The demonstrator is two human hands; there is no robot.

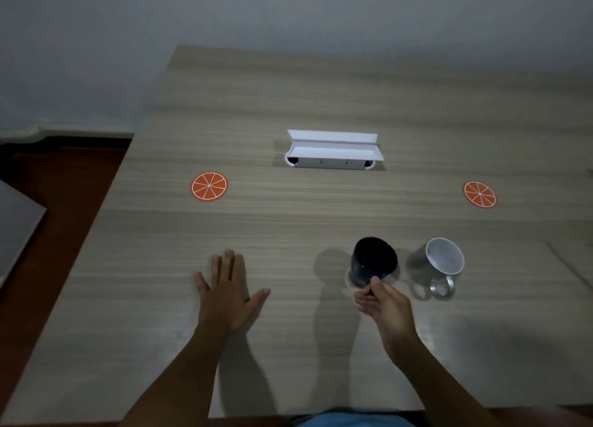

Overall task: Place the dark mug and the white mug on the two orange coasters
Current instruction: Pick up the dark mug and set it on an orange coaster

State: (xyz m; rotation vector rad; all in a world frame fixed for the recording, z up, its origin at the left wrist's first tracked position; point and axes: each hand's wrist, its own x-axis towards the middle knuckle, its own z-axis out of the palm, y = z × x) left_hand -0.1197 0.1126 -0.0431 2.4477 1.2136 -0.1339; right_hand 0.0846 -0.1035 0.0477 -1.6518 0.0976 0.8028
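Head view, looking down over a pale wood-grain table: my left hand lies flat on the tabletop, palm down, fingers spread apart and holding nothing. My right hand is at the near side of the dark mug, thumb and fingers pinched together where its handle should be; the handle itself is hidden behind my fingers, so I read the grip as closed on the mug at that spot. The dark mug appears tipped, its mouth leaning away from me; I cannot tell whether its base is fully down on the wood. Just beside it on the right, apart from it, stands the white mug, its mouth tilted toward the camera and its handle pointing back toward me. Neither mug is on a coaster. One orange coaster, printed like a citrus slice, lies farther out on the left; the other orange coaster lies farther out on the right, well apart from the first. Between them, farther back, sits an open white cable box set into the table. A dark reddish floor shows past the table's left edge.
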